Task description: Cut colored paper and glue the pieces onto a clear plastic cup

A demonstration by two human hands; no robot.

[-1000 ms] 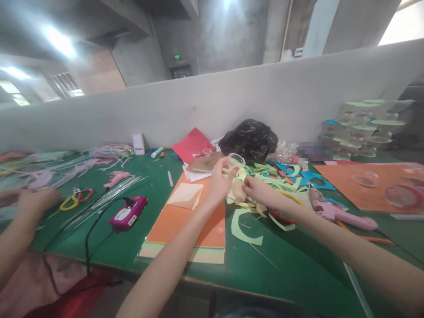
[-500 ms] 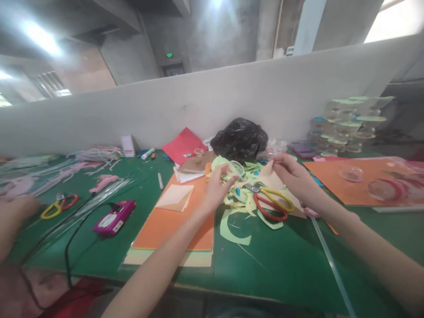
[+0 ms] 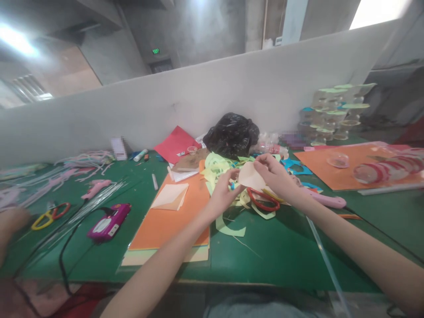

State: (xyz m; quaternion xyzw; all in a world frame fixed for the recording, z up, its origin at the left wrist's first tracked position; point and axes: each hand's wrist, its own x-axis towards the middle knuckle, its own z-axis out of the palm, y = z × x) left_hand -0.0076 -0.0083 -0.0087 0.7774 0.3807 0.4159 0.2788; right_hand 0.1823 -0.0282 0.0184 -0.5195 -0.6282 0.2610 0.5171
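A piece of pale peach paper is raised above the scraps between my two hands. My right hand pinches its upper right edge. My left hand is closed at its left edge, thumb below and fingers above. Whether a clear round plastic piece is still in the left fingers is hidden by the paper. Just under the hands lie scissors with red and yellow handles, their blades covered. Pale green paper scraps are heaped behind and beneath the hands.
Orange sheets with folded peach paper lie left. A black plastic bag stands behind. A pink glue gun with a cord is by my right forearm. Farther left are a purple device, other scissors and another person's hand.
My right hand has brought the peach paper leftward and down to my left hand, where it now covers the clear round plastic piece seen there before. The view has turned slightly right.
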